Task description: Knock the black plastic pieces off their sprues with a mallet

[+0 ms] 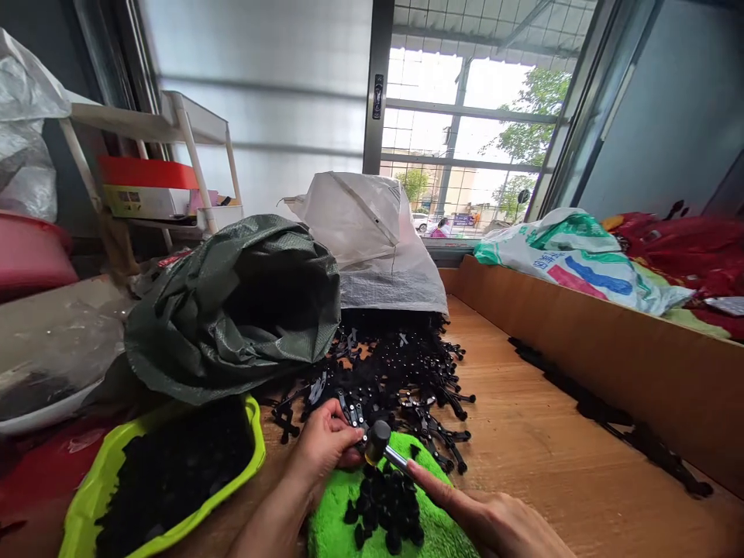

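The left hand pinches a small black metal clip piece between thumb and fingertips, holding it over the near edge of a fluffy bright green cloth on the wooden bench. The right hand grips the shiny handle of a small black-headed hammer, forefinger stretched along the shaft, the head touching the pinched piece. Small black round caps lie heaped on the cloth. Behind the hands spreads a pile of black clip parts spilling from a white woven sack. A lime green plastic tray of black pieces sits left, beneath a dark green sack
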`<action>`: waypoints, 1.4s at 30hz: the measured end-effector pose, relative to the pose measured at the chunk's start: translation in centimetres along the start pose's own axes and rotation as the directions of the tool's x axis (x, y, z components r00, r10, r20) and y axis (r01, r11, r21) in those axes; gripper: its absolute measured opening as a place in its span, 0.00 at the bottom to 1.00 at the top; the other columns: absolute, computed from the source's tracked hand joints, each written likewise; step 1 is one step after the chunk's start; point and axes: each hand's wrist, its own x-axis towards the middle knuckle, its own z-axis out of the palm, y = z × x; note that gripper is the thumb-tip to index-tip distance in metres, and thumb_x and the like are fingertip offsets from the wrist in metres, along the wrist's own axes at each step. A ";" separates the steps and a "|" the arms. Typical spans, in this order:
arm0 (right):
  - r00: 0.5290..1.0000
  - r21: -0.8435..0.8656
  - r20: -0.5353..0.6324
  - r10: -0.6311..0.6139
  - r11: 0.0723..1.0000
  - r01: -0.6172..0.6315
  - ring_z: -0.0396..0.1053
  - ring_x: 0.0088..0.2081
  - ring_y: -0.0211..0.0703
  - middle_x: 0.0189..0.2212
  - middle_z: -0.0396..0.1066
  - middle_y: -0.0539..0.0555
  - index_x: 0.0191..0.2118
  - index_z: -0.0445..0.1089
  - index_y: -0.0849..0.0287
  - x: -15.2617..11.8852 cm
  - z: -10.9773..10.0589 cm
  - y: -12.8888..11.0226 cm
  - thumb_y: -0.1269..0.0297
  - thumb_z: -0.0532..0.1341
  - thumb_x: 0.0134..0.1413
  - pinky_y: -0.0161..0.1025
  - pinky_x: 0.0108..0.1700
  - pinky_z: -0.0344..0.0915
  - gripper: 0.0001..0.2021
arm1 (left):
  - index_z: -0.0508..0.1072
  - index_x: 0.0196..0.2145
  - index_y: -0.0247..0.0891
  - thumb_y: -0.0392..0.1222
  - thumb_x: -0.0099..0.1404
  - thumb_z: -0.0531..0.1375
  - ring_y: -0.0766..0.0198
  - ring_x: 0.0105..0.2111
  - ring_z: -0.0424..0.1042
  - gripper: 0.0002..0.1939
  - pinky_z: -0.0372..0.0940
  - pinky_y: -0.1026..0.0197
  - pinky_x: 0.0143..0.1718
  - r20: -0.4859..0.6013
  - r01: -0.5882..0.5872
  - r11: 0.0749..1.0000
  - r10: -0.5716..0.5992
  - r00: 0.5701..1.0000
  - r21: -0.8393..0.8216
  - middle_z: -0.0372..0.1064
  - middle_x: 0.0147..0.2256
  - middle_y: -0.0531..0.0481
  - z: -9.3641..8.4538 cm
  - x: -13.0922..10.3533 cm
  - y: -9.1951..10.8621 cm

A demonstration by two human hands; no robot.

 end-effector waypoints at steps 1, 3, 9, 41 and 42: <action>1.000 0.021 -0.024 0.008 1.000 -0.007 0.69 0.39 0.49 0.38 0.71 0.52 0.62 0.50 0.45 -0.1 -0.1 0.2 0.63 0.44 0.60 0.38 0.38 0.64 0.25 | 0.58 0.24 0.36 0.43 0.40 0.68 0.74 0.16 0.62 0.22 0.60 0.72 0.17 0.006 -0.005 1.000 0.005 1.000 -0.003 0.62 0.17 0.58 0.0 -0.1 0.0; 0.991 0.047 -0.111 0.073 0.997 -0.068 0.61 0.51 0.50 0.51 0.63 0.55 0.64 0.46 0.51 -0.1 -0.4 0.7 0.59 0.40 0.63 0.41 0.48 0.60 0.24 | 0.60 0.25 0.36 0.42 0.42 0.67 0.73 0.18 0.64 0.19 0.58 0.73 0.18 0.023 -0.019 1.000 0.019 1.000 -0.011 0.65 0.19 0.56 -0.2 -0.2 0.2; 0.967 -0.004 -0.183 0.177 0.983 -0.181 0.65 0.43 0.51 0.42 0.67 0.61 0.51 0.61 0.65 2.7 -0.8 1.5 0.59 0.45 0.63 0.47 0.44 0.61 0.18 | 0.64 0.34 0.34 0.35 0.47 0.62 0.73 0.25 0.67 0.14 0.63 0.71 0.27 0.067 -0.069 0.993 0.076 0.995 -0.100 0.68 0.26 0.53 -0.6 -0.7 1.4; 0.974 0.331 -0.076 0.212 0.927 -0.175 0.59 0.24 0.36 0.20 0.55 0.46 0.23 0.58 0.63 2.7 1.7 2.6 0.66 0.56 0.60 0.33 0.27 0.58 0.15 | 0.67 0.26 0.35 0.47 0.41 0.64 0.74 0.21 0.61 0.16 0.55 0.71 0.24 -0.026 -0.108 0.991 0.110 0.994 0.076 0.64 0.20 0.57 -0.7 -3.1 4.3; 0.975 0.358 -0.060 0.214 0.916 -0.179 0.59 0.23 0.35 0.20 0.55 0.46 0.23 0.57 0.63 2.1 1.9 2.1 0.67 0.56 0.60 0.33 0.26 0.57 0.14 | 0.68 0.26 0.34 0.47 0.42 0.63 0.74 0.22 0.61 0.16 0.55 0.71 0.24 0.002 -0.107 0.987 0.108 0.994 0.120 0.64 0.20 0.57 -0.6 -3.2 4.2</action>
